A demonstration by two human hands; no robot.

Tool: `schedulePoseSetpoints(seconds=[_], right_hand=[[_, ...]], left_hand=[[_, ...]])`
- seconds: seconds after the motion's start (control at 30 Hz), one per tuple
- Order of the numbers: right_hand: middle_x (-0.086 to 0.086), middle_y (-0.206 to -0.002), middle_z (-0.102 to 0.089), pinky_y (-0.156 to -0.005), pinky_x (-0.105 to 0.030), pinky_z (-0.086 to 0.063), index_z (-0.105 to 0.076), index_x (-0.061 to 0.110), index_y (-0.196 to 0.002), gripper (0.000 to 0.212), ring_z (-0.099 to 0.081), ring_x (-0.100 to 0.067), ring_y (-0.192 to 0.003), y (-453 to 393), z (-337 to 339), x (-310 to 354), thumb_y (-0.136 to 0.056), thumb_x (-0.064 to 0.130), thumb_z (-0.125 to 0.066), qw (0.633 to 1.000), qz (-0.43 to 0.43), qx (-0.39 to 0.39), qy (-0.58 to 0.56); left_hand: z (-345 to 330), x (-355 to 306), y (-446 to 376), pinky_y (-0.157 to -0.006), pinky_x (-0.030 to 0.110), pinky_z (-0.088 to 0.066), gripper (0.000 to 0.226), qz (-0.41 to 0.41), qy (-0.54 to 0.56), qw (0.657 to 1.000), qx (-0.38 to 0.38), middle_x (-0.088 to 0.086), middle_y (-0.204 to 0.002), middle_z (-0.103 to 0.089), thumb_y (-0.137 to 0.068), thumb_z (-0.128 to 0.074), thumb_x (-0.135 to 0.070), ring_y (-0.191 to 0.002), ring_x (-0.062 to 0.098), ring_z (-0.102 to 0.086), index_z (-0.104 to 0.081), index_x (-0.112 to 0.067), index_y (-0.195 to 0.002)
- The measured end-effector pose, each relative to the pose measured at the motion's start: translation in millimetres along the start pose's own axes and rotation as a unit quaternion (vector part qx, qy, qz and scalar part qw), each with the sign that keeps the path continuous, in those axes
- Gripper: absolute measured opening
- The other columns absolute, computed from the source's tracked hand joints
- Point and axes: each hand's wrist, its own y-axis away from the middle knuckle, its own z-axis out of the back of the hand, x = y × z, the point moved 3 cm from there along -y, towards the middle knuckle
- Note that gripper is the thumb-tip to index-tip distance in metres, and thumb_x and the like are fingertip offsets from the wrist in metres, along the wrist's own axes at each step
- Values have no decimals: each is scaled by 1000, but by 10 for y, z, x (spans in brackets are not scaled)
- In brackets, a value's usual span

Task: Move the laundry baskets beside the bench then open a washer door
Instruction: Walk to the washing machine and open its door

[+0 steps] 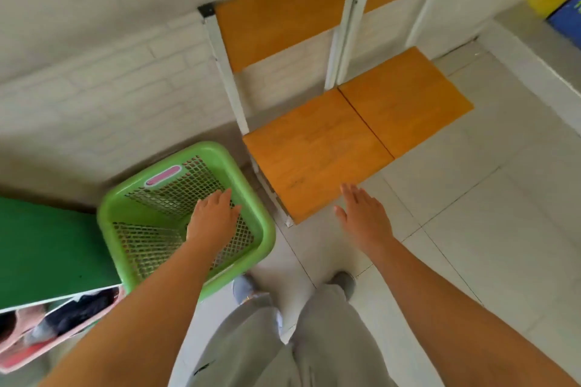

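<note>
Our left hand (213, 214) and right hand (364, 217) hover flat, fingers apart, holding nothing. Our green mesh basket (151, 214) stands empty just beside the bench (317, 154); bare tile floor (487, 229) stretches right.

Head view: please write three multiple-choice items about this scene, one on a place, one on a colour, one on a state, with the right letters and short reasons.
1. Where does the basket stand?
A. on the bench seat
B. on the floor, left of the bench
C. right of the bench

2. What colour is the basket?
A. green
B. blue
C. white

3. What is the state of the right hand?
A. shut on the basket rim
B. shut on the bench
C. open, holding nothing

Answers:
1 B: it sits on the floor between the bench and a green surface.
2 A: rim and mesh walls are light green.
3 C: fingers are spread, over the floor near the seat corner.
</note>
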Motion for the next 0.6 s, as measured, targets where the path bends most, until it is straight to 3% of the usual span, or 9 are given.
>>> schedulePoseSetpoints(seconds=[0.17,0.37,0.6], right_hand=[[-11,-159,-23,-113,-41,-29,-13,14,-153,58,-30,-27,-142,380,290,-908,-103,39,-28,997,-59,-30,-32],[-9,-159,-24,-117,-40,-25,-15,14,-154,59,-27,-26,-144,817,433,-2152,-104,42,-24,980,-164,-61,-98],[-8,-160,-21,-119,-37,-23,-14,14,-154,59,-24,-24,-146,1046,425,-3139,-104,42,-23,945,-263,-85,-175]], left_hand=[[207,-1062,-62,-106,44,-37,53,-70,-34,997,7,12,-147,-42,-102,-33,-39,-130,35,-44,-32,-12,-147],[176,-2543,-152,-105,43,-39,52,-172,-64,983,4,11,-148,-41,-102,-32,-38,-130,34,-43,-32,-13,-147],[19,-3897,-343,-107,39,-39,50,-265,-90,960,25,9,-147,-41,-103,-33,-34,-132,29,-43,-31,-14,-148]])
